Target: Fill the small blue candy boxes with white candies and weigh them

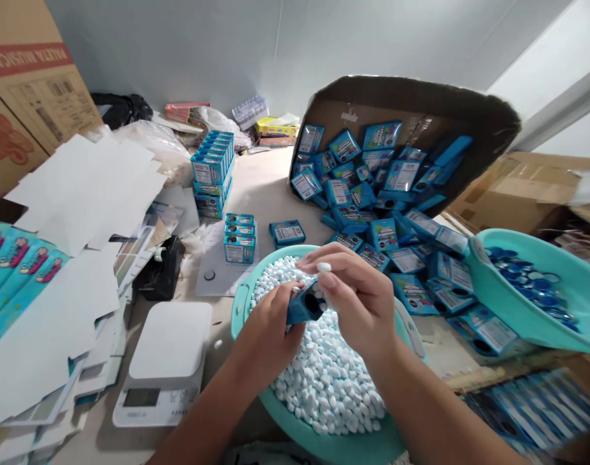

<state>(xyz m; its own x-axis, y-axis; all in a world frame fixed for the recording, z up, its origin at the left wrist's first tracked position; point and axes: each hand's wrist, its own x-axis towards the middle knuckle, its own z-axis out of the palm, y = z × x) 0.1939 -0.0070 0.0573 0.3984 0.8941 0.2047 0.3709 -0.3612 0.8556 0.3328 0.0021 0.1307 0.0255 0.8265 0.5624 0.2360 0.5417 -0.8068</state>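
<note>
My left hand point(268, 329) is closed round a small blue box point(302, 306) with a round hole in its end, held over a teal basin point(241, 303) full of small white candies point(324, 374). My right hand point(356, 294) is at the box's open end, and its fingertips pinch a white candy point(324, 267) just above the hole. White candies show inside the hole.
A tipped cardboard box point(411, 106) spills several blue boxes across the table. Another teal basin point(527, 310) at right holds blue caps. A white scale point(166, 361) sits at left, beside white paper sheets point(82, 194). Stacked blue boxes point(212, 171) stand behind.
</note>
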